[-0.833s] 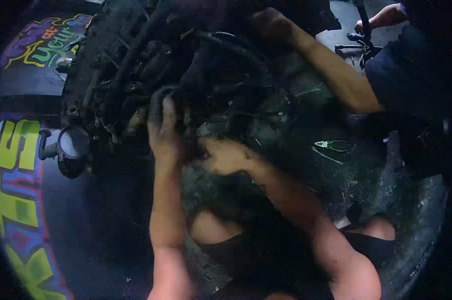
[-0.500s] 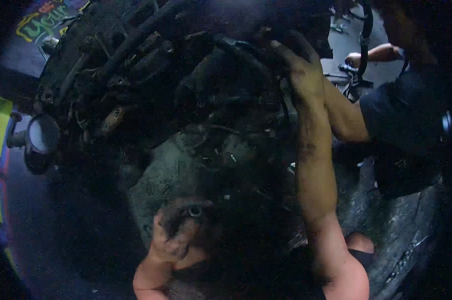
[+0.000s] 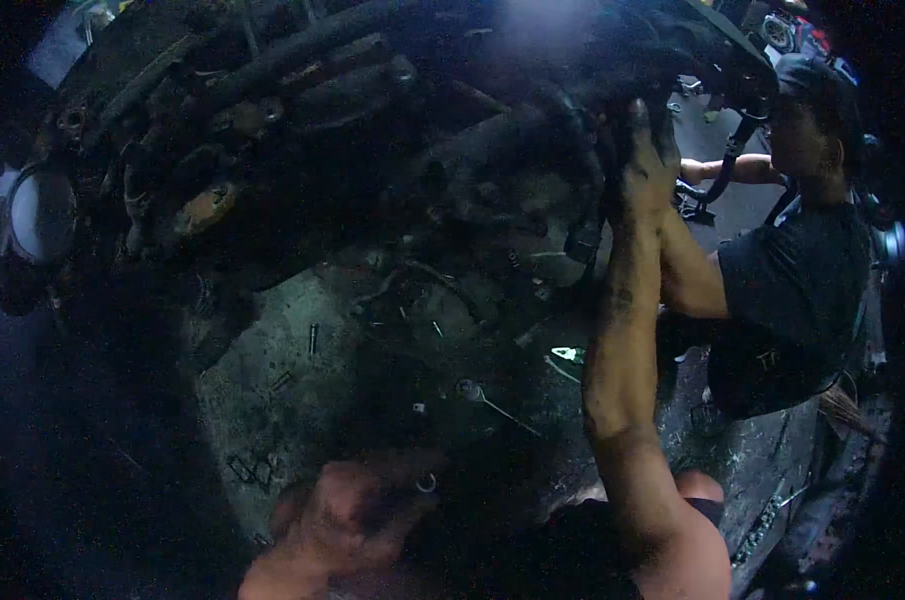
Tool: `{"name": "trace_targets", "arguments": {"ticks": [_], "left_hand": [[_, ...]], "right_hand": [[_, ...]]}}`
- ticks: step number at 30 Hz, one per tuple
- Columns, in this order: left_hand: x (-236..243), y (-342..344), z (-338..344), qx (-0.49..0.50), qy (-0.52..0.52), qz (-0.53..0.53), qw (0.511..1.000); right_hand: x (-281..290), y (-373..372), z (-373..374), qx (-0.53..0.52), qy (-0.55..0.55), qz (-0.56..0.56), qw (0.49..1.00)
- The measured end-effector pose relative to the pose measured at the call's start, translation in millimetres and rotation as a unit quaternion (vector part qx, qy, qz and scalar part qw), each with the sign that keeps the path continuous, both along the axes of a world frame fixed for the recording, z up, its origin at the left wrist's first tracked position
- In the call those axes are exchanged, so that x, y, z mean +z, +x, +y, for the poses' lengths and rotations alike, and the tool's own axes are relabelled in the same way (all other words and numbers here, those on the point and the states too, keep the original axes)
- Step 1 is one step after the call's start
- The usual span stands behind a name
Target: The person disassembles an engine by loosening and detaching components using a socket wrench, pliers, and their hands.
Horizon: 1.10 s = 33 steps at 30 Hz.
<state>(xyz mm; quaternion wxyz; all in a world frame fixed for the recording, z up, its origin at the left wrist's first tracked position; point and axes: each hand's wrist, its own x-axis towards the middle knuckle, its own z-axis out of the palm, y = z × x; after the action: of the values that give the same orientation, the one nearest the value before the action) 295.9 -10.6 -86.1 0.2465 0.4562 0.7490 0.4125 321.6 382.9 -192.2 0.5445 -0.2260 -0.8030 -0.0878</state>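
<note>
My left hand [image 3: 347,515] is low in the view, blurred, its fingers curled round a wrench. Only the wrench's pale C-shaped end [image 3: 427,483] shows; the rest is hidden by the hand and shadow. Stretched upward, my right hand [image 3: 644,165] lies against the dark, greasy machine part [image 3: 532,120] overhead. Its fingers are extended, with the tips lost in shadow, and I make out no tool in it. A co-worker's bare forearm [image 3: 694,275] passes close beside my right wrist.
A co-worker [image 3: 797,250] in a dark shirt crouches at the right, by a black hose [image 3: 737,150]. A ratchet [image 3: 472,390], a bolt-like piece [image 3: 313,338] and other small metal pieces lie on the stained floor [image 3: 272,320]. A round, pale-faced fitting [image 3: 44,215] stands at left.
The view has shifted, showing more floor and more of the co-worker. My left hand has moved lower with the wrench. My right hand's fingers, spread before, are now closer together against the dark part.
</note>
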Motion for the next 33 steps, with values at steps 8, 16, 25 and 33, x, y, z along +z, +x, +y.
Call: {"name": "trace_targets", "arguments": {"ticks": [8,16,25,33], "left_hand": [[-13,-19,5,-0.061,0.025,-0.028,0.997],[13,-19,13,-0.051,-0.190,0.006,0.980],[-15,3,20,0.010,-0.181,0.037,0.983],[-45,2,6,0.150,-0.175,0.268,0.935]], "right_hand": [[-21,-13,4,0.042,-0.075,0.019,0.996],[-39,-34,-8,0.062,-0.139,0.024,0.988],[-60,-52,-18,0.105,-0.289,0.007,0.952],[-64,-136,-32,0.165,-0.436,0.026,0.884]]}}
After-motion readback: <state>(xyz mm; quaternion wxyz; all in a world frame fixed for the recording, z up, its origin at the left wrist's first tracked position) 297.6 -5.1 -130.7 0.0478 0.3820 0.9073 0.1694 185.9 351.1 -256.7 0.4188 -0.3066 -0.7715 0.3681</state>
